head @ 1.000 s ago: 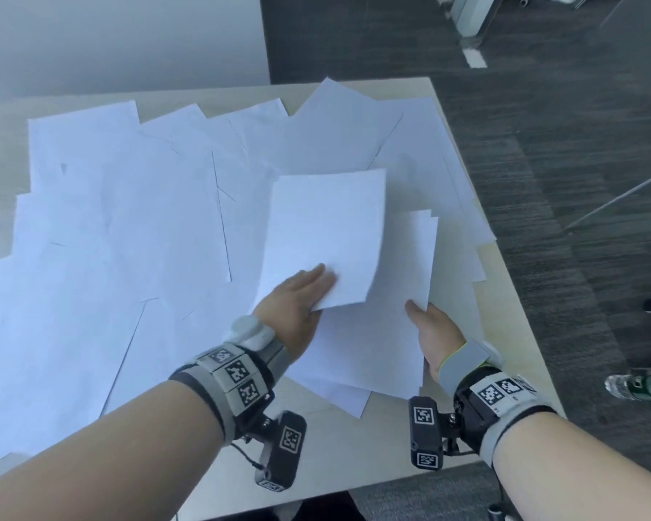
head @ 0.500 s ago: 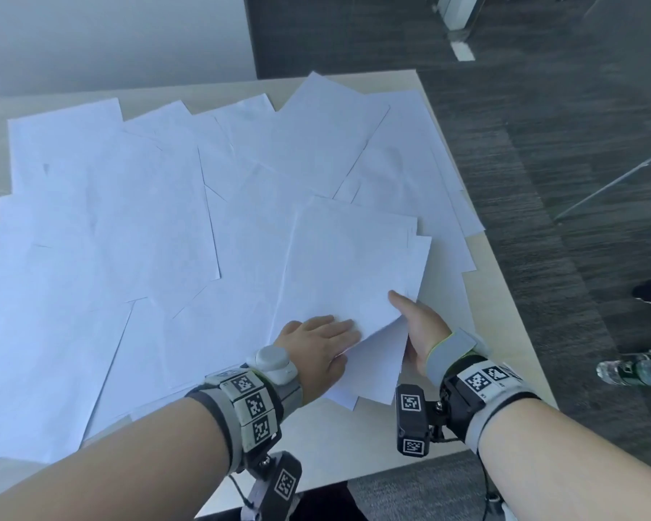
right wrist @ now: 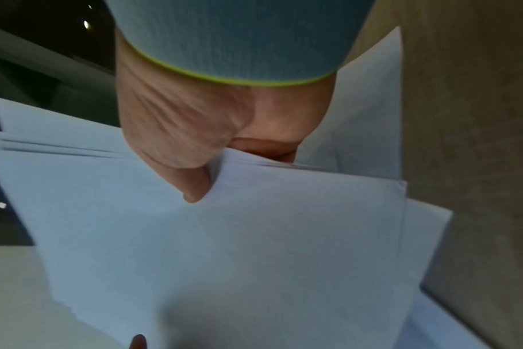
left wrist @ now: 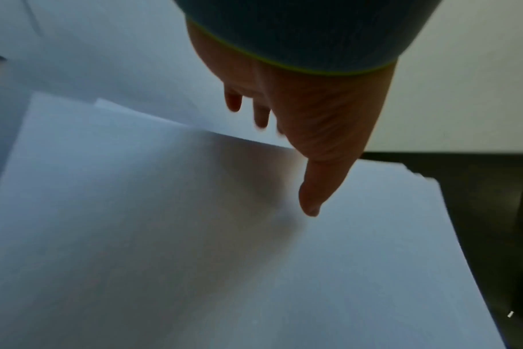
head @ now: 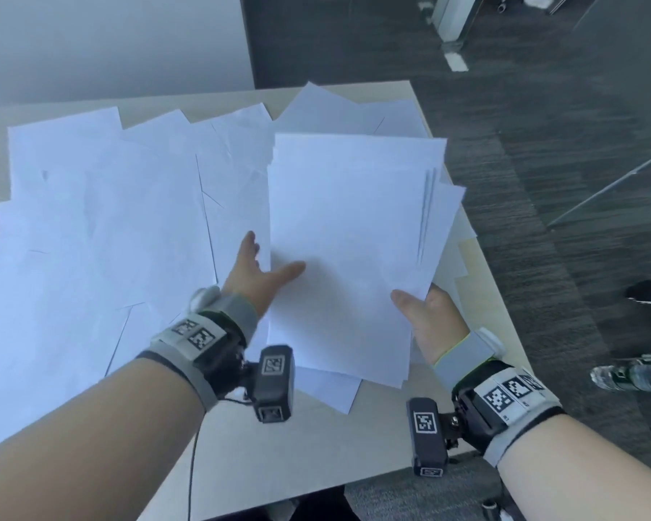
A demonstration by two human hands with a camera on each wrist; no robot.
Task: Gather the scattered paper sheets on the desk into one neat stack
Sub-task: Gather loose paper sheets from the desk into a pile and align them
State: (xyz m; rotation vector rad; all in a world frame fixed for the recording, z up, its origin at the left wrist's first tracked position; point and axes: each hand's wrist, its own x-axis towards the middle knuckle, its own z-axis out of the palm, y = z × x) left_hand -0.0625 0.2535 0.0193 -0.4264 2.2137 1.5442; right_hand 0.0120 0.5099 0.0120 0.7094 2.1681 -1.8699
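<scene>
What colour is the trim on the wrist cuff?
Lime green trim on a grey cuff, clearest in the right wrist view.

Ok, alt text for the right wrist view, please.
The right hand pinches a stack of white sheets at its edge, thumb on top. More loose sheets lie on the beige desk beyond.

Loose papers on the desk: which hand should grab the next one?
Probably the left hand. Its fingers are straight and it pinches nothing, beside the loose sheets spread on the desk. The right hand is busy: its grip pinches the gathered stack.
</scene>
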